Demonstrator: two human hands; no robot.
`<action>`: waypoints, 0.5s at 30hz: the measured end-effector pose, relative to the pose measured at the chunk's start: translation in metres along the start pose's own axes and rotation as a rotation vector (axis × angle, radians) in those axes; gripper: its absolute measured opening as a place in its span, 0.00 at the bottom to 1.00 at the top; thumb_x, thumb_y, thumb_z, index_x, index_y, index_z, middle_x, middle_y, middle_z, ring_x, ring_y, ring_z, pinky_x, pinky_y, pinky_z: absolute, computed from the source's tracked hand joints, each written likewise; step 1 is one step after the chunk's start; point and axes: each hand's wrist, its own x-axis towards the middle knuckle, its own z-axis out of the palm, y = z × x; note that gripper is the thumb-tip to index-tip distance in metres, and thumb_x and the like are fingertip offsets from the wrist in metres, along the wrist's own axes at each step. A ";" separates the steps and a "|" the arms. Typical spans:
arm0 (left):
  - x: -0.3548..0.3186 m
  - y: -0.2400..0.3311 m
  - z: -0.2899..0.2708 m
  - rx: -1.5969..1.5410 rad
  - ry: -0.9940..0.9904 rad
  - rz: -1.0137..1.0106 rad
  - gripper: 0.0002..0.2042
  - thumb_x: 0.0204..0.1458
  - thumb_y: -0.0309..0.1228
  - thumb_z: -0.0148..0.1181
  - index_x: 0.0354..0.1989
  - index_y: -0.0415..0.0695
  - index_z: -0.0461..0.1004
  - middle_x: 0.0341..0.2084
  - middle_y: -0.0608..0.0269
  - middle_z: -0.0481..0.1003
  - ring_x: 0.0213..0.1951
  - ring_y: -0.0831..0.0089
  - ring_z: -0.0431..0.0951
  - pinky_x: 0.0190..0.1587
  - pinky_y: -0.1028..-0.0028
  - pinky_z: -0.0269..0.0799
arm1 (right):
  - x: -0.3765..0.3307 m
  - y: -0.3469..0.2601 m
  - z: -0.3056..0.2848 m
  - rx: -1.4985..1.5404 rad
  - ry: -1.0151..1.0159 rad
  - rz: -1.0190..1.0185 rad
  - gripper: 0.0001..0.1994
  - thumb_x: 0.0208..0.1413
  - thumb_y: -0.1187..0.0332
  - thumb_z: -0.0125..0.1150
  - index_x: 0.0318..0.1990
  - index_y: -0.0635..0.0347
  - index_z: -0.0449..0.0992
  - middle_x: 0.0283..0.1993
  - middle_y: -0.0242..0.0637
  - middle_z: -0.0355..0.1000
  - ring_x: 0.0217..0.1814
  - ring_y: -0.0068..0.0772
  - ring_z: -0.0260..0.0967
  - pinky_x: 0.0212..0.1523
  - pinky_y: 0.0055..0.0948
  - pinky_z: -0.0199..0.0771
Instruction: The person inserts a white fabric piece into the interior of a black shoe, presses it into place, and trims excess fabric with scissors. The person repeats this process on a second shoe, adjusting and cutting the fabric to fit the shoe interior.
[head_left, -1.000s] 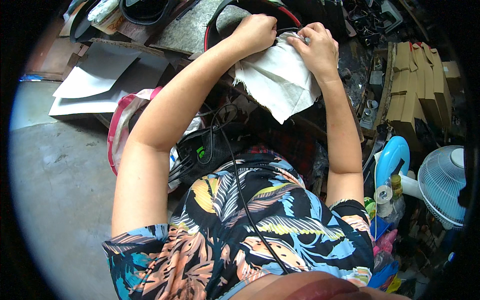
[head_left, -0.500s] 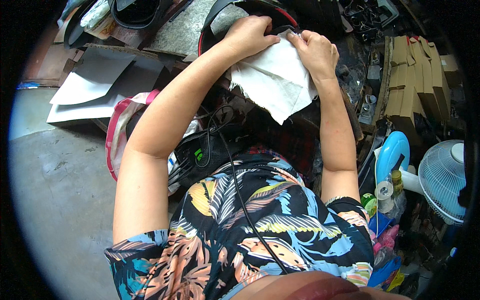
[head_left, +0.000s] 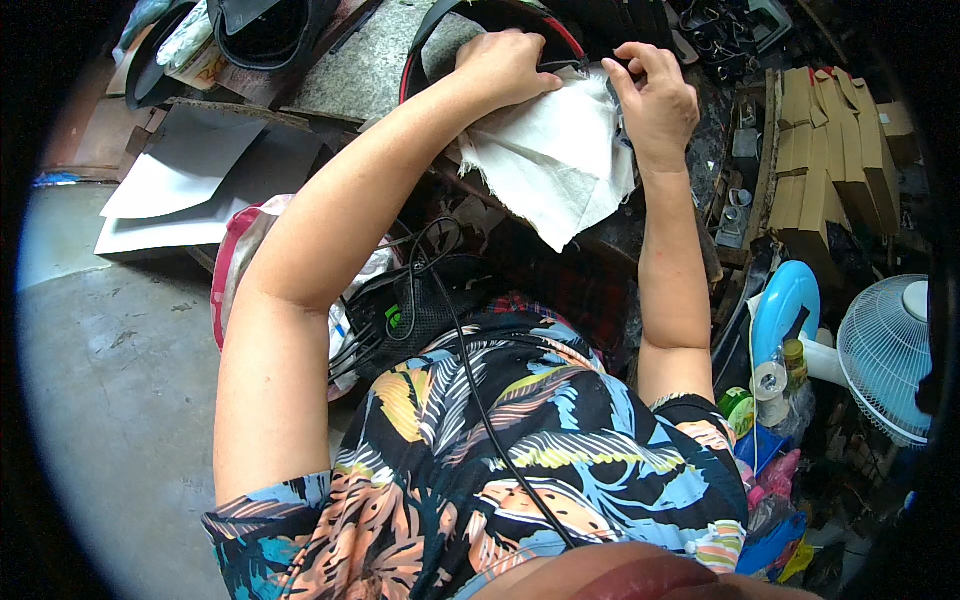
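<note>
Off to the left, flat grey card sheets (head_left: 190, 165) lie stacked at the counter's left edge, stiff and smooth, above a bare concrete floor (head_left: 110, 370). Moving in, the left hand (head_left: 505, 70) lies knuckles-up on the top edge of a piece of off-white woven cloth (head_left: 555, 160), fingers curled and pressing it against a black curved piece with a red rim (head_left: 480, 20), seemingly to keep the fabric from slipping. The cloth is coarse, frayed along its lower edge, and drapes limply over the dark, cluttered counter edge (head_left: 640, 235) between the two hands. The right hand (head_left: 655, 95) pinches the cloth's upper right corner between thumb and fingertips, drawing it taut; whether it also grips something small and dark there I cannot tell. Further right stand folded brown cardboard pieces (head_left: 815, 150), and a white fan with a wire grille (head_left: 890, 350).
</note>
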 end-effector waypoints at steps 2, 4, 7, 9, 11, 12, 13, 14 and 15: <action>0.001 0.000 -0.002 -0.012 -0.015 -0.007 0.25 0.44 0.52 0.69 0.41 0.44 0.80 0.38 0.53 0.81 0.42 0.56 0.83 0.45 0.57 0.79 | 0.003 0.001 0.002 -0.008 -0.015 -0.162 0.07 0.49 0.58 0.72 0.35 0.44 0.84 0.35 0.22 0.77 0.36 0.27 0.76 0.41 0.33 0.71; 0.001 0.000 -0.002 -0.016 -0.027 -0.010 0.25 0.44 0.52 0.69 0.41 0.44 0.80 0.38 0.52 0.81 0.42 0.56 0.83 0.45 0.57 0.79 | 0.004 -0.001 0.009 -0.129 -0.120 -0.288 0.07 0.48 0.58 0.73 0.33 0.45 0.85 0.35 0.22 0.77 0.37 0.27 0.75 0.40 0.34 0.71; 0.001 -0.001 0.000 -0.013 -0.023 -0.010 0.25 0.44 0.52 0.69 0.41 0.44 0.80 0.38 0.52 0.81 0.42 0.56 0.83 0.45 0.58 0.79 | 0.006 -0.001 0.022 -0.174 -0.104 -0.340 0.06 0.47 0.61 0.71 0.31 0.49 0.84 0.34 0.23 0.77 0.39 0.27 0.75 0.40 0.33 0.71; 0.001 -0.003 0.003 -0.015 -0.002 0.005 0.25 0.44 0.53 0.69 0.41 0.44 0.80 0.38 0.52 0.81 0.41 0.56 0.83 0.44 0.58 0.79 | 0.007 -0.001 0.027 -0.223 -0.095 -0.418 0.06 0.49 0.62 0.69 0.31 0.51 0.84 0.34 0.24 0.77 0.39 0.28 0.75 0.41 0.33 0.71; 0.000 -0.005 0.006 -0.041 0.083 0.051 0.24 0.43 0.53 0.69 0.37 0.43 0.78 0.33 0.50 0.80 0.37 0.52 0.82 0.40 0.57 0.77 | 0.007 -0.002 0.030 -0.221 -0.121 -0.376 0.05 0.49 0.63 0.68 0.29 0.52 0.84 0.32 0.28 0.78 0.36 0.30 0.76 0.40 0.35 0.73; -0.001 -0.006 0.008 -0.053 0.095 0.064 0.24 0.43 0.53 0.68 0.34 0.42 0.77 0.31 0.49 0.80 0.35 0.51 0.82 0.38 0.57 0.77 | 0.007 -0.002 0.030 -0.209 -0.102 -0.376 0.05 0.49 0.64 0.67 0.28 0.53 0.84 0.31 0.31 0.78 0.35 0.31 0.77 0.39 0.35 0.74; -0.001 -0.006 0.009 -0.066 0.110 0.070 0.23 0.44 0.52 0.68 0.34 0.42 0.77 0.31 0.49 0.80 0.35 0.51 0.82 0.39 0.57 0.77 | 0.007 -0.003 0.030 -0.206 -0.169 -0.241 0.06 0.50 0.64 0.66 0.29 0.54 0.83 0.32 0.34 0.79 0.33 0.33 0.78 0.38 0.38 0.76; -0.002 -0.007 0.010 -0.075 0.093 0.061 0.23 0.44 0.52 0.68 0.34 0.42 0.77 0.31 0.49 0.80 0.35 0.50 0.82 0.39 0.57 0.76 | 0.006 -0.004 0.030 -0.199 -0.154 -0.222 0.06 0.50 0.63 0.66 0.29 0.54 0.83 0.32 0.34 0.79 0.33 0.34 0.78 0.39 0.38 0.77; -0.002 -0.007 0.010 -0.086 0.077 0.054 0.23 0.44 0.52 0.68 0.34 0.42 0.77 0.31 0.49 0.80 0.35 0.50 0.81 0.39 0.57 0.76 | 0.005 -0.006 0.030 -0.200 -0.166 -0.179 0.07 0.50 0.63 0.66 0.29 0.54 0.83 0.32 0.35 0.79 0.34 0.34 0.78 0.39 0.39 0.77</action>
